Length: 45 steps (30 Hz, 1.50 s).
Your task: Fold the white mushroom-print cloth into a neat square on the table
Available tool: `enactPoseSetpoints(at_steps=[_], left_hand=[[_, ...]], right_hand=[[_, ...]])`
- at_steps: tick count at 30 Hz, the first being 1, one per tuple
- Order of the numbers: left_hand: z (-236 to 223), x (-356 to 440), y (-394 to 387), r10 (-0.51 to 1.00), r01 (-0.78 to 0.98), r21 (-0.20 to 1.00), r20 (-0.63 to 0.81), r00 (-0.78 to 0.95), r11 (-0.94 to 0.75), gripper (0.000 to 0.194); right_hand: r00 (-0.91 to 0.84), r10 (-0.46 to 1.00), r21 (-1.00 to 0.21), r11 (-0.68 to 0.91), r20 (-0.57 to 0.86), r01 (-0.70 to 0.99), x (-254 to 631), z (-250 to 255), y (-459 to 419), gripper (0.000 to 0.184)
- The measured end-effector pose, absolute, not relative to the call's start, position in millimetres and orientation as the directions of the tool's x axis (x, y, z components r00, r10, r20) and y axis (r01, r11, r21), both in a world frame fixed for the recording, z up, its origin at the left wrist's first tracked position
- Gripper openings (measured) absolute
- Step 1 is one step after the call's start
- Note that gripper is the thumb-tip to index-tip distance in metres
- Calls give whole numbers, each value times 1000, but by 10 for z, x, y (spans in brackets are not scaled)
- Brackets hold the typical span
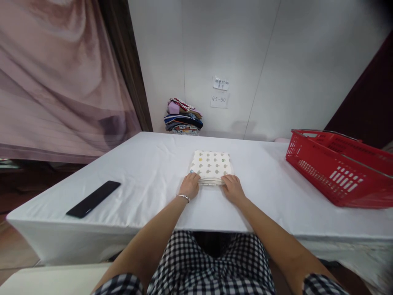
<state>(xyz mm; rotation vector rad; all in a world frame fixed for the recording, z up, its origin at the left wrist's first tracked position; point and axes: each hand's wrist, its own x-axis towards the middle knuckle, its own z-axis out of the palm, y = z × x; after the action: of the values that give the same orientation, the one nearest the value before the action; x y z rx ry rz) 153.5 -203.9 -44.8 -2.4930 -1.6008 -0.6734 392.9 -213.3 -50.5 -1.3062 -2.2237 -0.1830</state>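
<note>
A folded white cloth (211, 163) printed with small grey motifs lies flat on the table, its layered edge facing me. My left hand (189, 186) grips the near left corner, fingers on top and the thumb out of sight. At the near right corner, my right hand (233, 188) holds the cloth the same way. Both hands rest low, close to the tabletop. A bracelet (183, 197) circles my left wrist.
A white-covered table (147, 172) spans the view. On its left lies a flat black object (93, 199); on its right stands a red plastic basket (334, 172). Behind the far edge is a stack of folded fabrics (183, 117), near paper labels (219, 99) on the wall.
</note>
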Motion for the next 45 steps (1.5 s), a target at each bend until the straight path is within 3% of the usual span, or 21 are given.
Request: enactPoseSetpoints(at_steps=[7,10,13,17,27,39,45], left_hand=[[-462,1567,-2083,847,888,182,430,314,-421,22],[-449,1594,-2093,864,890,240,432,260,-388,16],[-386,1625,-2082,894,902,269,390,219,-338,16],[-279,1658,-2041,926,927,238,314,210,-291,26],[-117,1738,-1917,957,958,151,197,211,-242,21],[-168,1727,-1797,878,904,-95,216,427,-417,23],[-177,1643,-1844,814,870,-68,322,483,-489,25]], right_hand=[[-331,825,-170,447,458,878,3886,-473,-2123,25],[-298,884,-163,374,360,913,3776,-320,-2148,18],[-315,914,-115,352,258,929,3662,-167,-2136,23],[-329,923,-66,348,199,935,3589,-73,-2027,27],[-452,888,35,451,87,892,3607,-21,-1755,23],[-545,830,72,540,122,838,3671,-113,-1645,19],[-558,801,68,558,216,827,3755,-87,-1766,18]])
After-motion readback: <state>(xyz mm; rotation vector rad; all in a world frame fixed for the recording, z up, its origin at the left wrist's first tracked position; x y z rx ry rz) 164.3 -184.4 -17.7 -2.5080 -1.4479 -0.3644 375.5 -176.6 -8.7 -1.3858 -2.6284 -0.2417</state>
